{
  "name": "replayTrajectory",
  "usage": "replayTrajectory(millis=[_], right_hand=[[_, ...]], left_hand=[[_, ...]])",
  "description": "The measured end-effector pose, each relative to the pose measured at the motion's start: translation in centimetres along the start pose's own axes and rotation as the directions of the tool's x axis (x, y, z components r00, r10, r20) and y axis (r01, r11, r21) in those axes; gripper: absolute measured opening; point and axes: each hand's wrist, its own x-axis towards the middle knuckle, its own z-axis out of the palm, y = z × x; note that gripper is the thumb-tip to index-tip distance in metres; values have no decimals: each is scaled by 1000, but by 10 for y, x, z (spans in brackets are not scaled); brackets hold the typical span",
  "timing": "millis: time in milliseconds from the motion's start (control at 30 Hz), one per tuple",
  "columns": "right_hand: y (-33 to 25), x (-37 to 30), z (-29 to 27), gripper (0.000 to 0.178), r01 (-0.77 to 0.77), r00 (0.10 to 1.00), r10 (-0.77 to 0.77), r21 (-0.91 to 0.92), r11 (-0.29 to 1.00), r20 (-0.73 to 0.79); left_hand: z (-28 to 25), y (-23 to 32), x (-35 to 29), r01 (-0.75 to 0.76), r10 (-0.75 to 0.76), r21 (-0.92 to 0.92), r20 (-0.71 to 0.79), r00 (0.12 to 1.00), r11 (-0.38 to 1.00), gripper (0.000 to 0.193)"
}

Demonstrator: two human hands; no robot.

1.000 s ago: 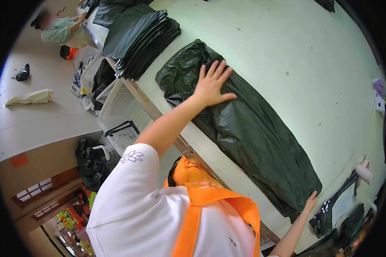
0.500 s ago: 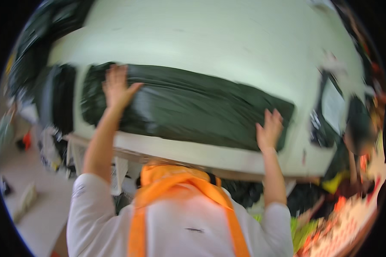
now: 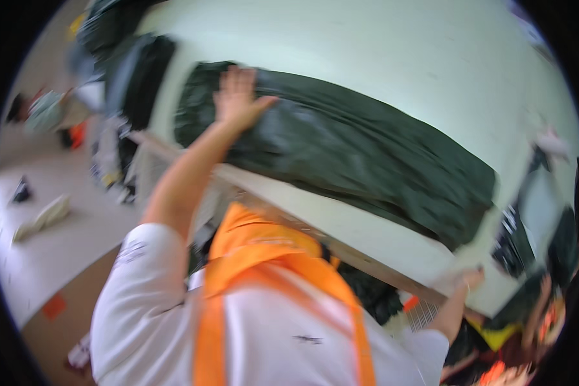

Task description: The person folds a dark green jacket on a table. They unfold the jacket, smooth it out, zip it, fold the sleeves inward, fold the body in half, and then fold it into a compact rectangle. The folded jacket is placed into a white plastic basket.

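A long, flat, dark green folded sheet (image 3: 360,154), slightly shiny and wrinkled, lies across the pale table (image 3: 379,51). Whether it is cloth or plastic I cannot make out. On its left end my left hand (image 3: 239,100) rests palm down, fingers stretched out and thumb apart. My right hand (image 3: 464,280) is off the sheet, low by the table's front edge at the right. Motion smears its fingers, so their shape and anything in them cannot be told.
Dark folded pieces (image 3: 149,80) lie at the table's left end. A black bundle with a pale panel (image 3: 537,215) sits at the right end. Beyond it a co-worker's arm (image 3: 537,312) shows, blurred. A pale crumpled item (image 3: 43,219) lies on the left floor.
My right hand has left the sheet's right end and dropped toward the table's front edge. The left hand stays on the sheet. The whole view has tilted, so the table slants down to the right.
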Motion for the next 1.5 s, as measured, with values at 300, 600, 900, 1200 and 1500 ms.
replayTrajectory(millis=[300, 600, 900, 1200, 1500], right_hand=[[-125, -83, -43, 29, -102, 881, 377, 665, 740, -285], [-567, -413, -23, 21, -226, 871, -331, 894, 386, 363], [-724, -524, 60, 14, 193, 821, -543, 811, 552, 174], [-740, -536, 61, 10, 72, 832, -468, 778, 625, 298], [-712, -534, 67, 13, 351, 659, -737, 806, 476, 148]], left_hand=[[-43, -74, -10, -142, -90, -368, -546, 833, 919, 72], [-25, -174, 60, 580, 47, -759, 618, 785, 296, 49], [-48, -160, 50, 668, 417, -696, 543, 729, -262, 31], [-55, -160, 53, 660, 437, -728, 542, 718, -182, 26], [-47, -150, 54, 754, 391, -641, 662, 639, -147, 15]])
